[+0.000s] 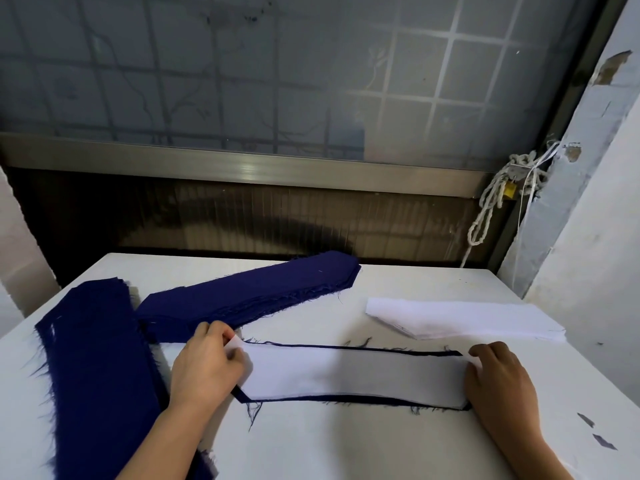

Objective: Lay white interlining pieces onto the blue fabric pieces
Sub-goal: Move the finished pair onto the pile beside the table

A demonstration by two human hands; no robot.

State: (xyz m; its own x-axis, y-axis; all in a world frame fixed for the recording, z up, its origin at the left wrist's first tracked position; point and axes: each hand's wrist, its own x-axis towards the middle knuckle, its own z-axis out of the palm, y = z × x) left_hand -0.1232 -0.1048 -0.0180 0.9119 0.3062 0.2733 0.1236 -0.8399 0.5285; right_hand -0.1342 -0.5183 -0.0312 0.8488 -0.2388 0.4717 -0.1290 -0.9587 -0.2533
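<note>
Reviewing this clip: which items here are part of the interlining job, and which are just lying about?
In the job: white interlining piece, held at its ends by left hand and right hand; blue fabric piece under it; white interlining stack; angled blue stack; left blue stack.
Lying about: knotted rope by the window frame; dark scraps on the table.

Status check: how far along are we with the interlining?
Done: no finished pair plainly visible. In hand: left hand and right hand hold the ends of one white interlining strip over a dark blue fabric piece. Left: a blue fabric stack and a white interlining stack wait behind.
</note>
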